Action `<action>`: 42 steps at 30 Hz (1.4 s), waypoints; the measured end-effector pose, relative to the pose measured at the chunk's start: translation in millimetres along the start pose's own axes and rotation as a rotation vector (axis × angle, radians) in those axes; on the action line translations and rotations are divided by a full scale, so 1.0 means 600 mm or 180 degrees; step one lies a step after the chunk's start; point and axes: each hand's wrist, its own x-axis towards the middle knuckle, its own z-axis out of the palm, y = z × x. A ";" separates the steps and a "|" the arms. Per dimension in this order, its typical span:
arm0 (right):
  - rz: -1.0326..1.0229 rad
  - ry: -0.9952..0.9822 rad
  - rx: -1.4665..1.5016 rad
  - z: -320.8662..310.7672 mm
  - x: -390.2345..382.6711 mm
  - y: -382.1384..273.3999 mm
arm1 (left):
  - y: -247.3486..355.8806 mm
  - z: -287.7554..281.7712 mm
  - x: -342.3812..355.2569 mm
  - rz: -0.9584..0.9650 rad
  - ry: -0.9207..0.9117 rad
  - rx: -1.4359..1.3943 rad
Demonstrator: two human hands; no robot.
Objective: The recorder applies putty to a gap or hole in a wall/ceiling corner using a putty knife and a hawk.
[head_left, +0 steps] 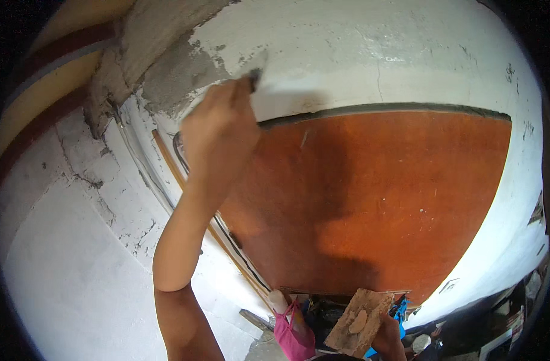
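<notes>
My left hand (221, 123) is raised to the wall, its fingers closed on a small dark-ended hand tool (254, 77) that looks like a putty knife. Both are smeared by motion, so the blade's outline is unclear. The tool is at the whitish wall (359, 54), just above the upper left of a reddish-brown panel and beside a bare grey patch (177, 75). Low on the right, my right hand (389, 338) grips a rough brown board (371, 304) by its edge. A small lump of tan paste (358, 322) sits on the board.
Wooden strips (166, 159) and cables run down the corner left of the reddish-brown panel (377, 198). The left wall (76, 253) is white and cracked. A pink bag (294, 332) hangs below the panel. Cluttered objects (497, 334) stand at the lower right.
</notes>
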 end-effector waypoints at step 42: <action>-0.0281 0.0434 0.0214 0.080 0.045 0.021 | 0.265 -0.167 -0.450 -0.4347 -0.4538 -0.4193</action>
